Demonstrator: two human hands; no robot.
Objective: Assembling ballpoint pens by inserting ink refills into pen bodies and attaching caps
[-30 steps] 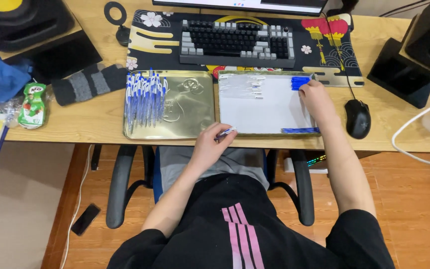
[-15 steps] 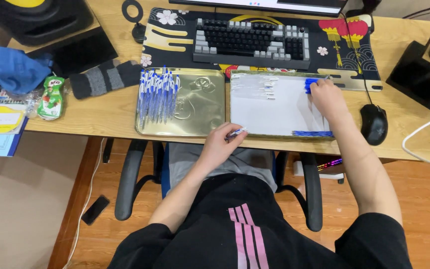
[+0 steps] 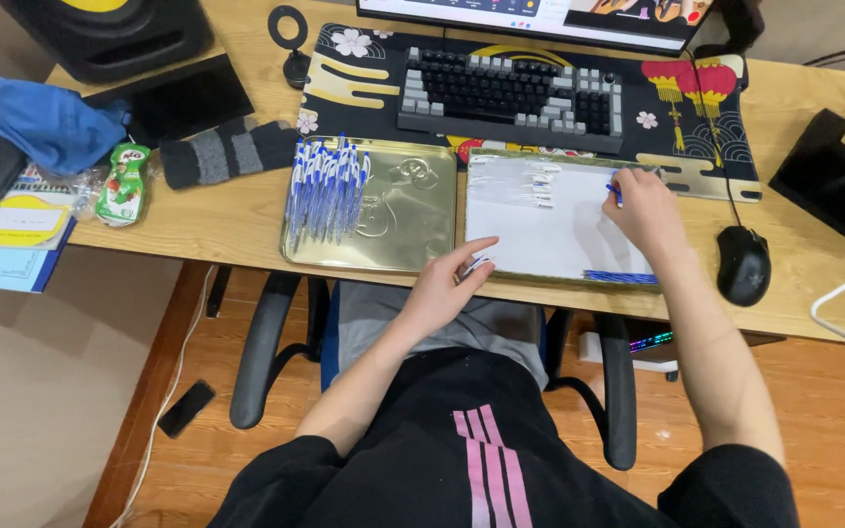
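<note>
A gold tray (image 3: 413,210) on the bench (image 3: 217,220) holds a bundle of blue-and-white pens (image 3: 325,186) along its left side; too many overlap to count. Right of that tray, the left hand (image 3: 442,284) pinches one pen (image 3: 476,265) at the white tray's (image 3: 540,220) near-left corner. Farther right, the right hand (image 3: 647,210) pinches a blue cap (image 3: 615,193) over the white tray, which holds a few pen parts (image 3: 540,186) and blue caps (image 3: 621,278).

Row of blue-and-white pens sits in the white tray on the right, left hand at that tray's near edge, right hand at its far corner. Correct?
Not quite. In the head view the row of blue-and-white pens lies in the gold metal tray on the left, not the white tray. The rest holds: left hand at the white tray's near edge, right hand at its far corner.
</note>
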